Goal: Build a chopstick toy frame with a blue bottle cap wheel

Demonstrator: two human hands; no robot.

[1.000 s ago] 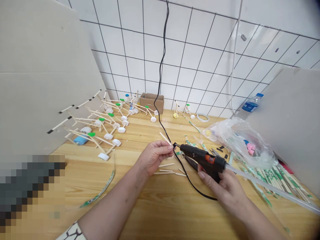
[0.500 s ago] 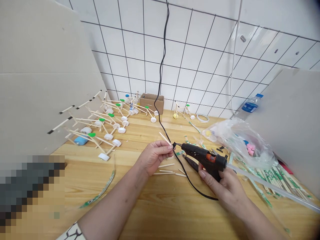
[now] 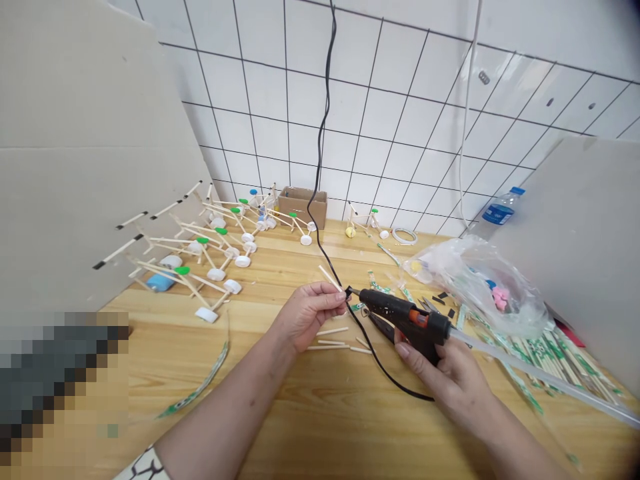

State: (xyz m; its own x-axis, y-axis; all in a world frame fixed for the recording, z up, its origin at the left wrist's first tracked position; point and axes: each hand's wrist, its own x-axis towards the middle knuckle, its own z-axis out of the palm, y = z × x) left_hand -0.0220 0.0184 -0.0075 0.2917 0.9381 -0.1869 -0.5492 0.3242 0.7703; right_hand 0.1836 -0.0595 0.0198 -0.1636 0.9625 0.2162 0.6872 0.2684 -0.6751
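Between the fingertips of my left hand (image 3: 311, 312) is a thin wooden stick (image 3: 329, 277), pinched together with a small black piece (image 3: 349, 292) at its near end. My right hand (image 3: 445, 377) is wrapped round the handle of a black glue gun (image 3: 403, 313). The gun's nozzle points left and meets or nearly meets the black piece; I cannot tell which. A long translucent glue stick (image 3: 540, 373) runs out of the gun's back. Several short wooden sticks (image 3: 327, 343) lie on the table below my left hand. Pliers (image 3: 381, 327) lie partly behind the gun.
Small stick-built models with white wheels (image 3: 216, 274) stand at the left. A black cord (image 3: 320, 133) hangs down across the table to the gun. A cardboard box (image 3: 303, 208) sits by the tiled wall. At the right are a plastic bag (image 3: 480, 280), wrapped sticks (image 3: 555, 357) and a bottle (image 3: 500, 212).
The glue gun has shifted very slightly to the left, its nozzle closer in to the black piece. My left hand keeps its pinch in nearly the same place.
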